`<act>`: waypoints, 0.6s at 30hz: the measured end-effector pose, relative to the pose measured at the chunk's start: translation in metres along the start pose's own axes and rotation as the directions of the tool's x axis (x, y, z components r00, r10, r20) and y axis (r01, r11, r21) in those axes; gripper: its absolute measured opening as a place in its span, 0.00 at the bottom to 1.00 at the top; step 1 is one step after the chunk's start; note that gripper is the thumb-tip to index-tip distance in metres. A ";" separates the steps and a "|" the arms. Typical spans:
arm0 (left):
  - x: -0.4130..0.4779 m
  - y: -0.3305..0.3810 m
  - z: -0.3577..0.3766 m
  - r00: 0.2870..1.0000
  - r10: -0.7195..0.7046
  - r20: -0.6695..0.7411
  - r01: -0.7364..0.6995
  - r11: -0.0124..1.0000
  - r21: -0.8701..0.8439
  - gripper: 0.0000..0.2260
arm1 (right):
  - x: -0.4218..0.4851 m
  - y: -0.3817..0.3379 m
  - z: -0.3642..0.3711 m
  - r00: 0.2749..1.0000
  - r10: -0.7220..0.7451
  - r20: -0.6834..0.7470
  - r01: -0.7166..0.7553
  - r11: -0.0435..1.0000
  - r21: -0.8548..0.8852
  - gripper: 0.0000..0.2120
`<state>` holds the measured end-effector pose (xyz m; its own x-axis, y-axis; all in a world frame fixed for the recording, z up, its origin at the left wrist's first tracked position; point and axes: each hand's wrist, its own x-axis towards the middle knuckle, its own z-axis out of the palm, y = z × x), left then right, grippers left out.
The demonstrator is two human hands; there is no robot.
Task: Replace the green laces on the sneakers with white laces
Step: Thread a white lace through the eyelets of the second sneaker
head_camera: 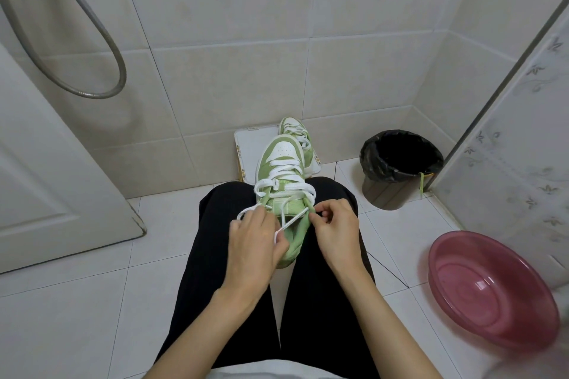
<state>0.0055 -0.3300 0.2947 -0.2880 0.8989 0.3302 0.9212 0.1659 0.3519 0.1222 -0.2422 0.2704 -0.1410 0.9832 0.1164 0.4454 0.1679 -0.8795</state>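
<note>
Left hand (255, 243) and right hand (335, 231) each pinch the white lace (292, 220) at the green sneaker (283, 175) collar — box (246, 148) print illegible.

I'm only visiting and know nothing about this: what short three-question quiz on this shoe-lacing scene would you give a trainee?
1. True or false: the left hand and right hand both hold the flat white lace of the pale green-and-white sneaker on the lap.
2. How many sneakers show white laces? A none; B one; C two.
3. Over what does the loose green lace hang?
Key: 1 true; 2 C, counting the second sneaker on the white flat box; 3 the rim of the black-bagged round bin.
</note>
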 end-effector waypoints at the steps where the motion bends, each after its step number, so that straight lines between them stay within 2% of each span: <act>1: -0.008 -0.005 -0.005 1.000 0.005 -0.012 -0.005 1.000 -0.024 0.07 | 0.000 0.000 0.000 1.000 0.005 0.004 -0.005 1.000 -0.005 0.07; 3: -0.021 -0.014 -0.012 1.000 0.016 0.005 -0.015 0.999 -0.037 0.09 | -0.002 -0.001 0.001 1.000 0.006 0.010 -0.006 1.000 -0.019 0.07; 7: -0.028 -0.019 -0.021 0.990 0.006 0.140 0.008 0.995 -0.100 0.04 | -0.008 -0.003 0.004 1.000 0.002 0.000 -0.002 0.999 -0.046 0.06; 10: -0.020 -0.024 -0.025 0.977 0.011 0.214 0.039 0.973 -0.228 0.06 | -0.007 -0.008 0.001 0.999 -0.004 0.032 0.006 0.999 -0.047 0.05; 12: -0.014 -0.033 -0.028 0.989 -0.008 0.148 0.053 0.949 -0.309 0.08 | -0.010 -0.012 -0.003 0.996 -0.059 0.069 0.060 0.998 -0.005 0.07; 14: -0.008 -0.043 -0.026 0.996 -0.078 0.033 0.084 0.949 -0.305 0.07 | -0.016 -0.017 -0.002 0.980 -0.181 0.080 0.181 0.983 0.004 0.07; 16: -0.001 -0.052 -0.021 0.984 -0.180 -0.015 0.168 0.942 -0.290 0.10 | -0.020 -0.024 0.005 0.962 -0.256 0.097 0.266 0.958 -0.106 0.03; 18: 0.005 -0.054 -0.014 0.970 -0.242 0.030 0.240 0.922 -0.303 0.15 | -0.020 -0.030 0.014 0.966 -0.238 0.104 0.259 0.908 -0.330 0.05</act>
<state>-0.0496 -0.3398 0.2892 -0.4948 0.8435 0.2089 0.7014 0.2458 0.6690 0.0989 -0.2678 0.2882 -0.3338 0.9020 0.2739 0.6597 0.4311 -0.6156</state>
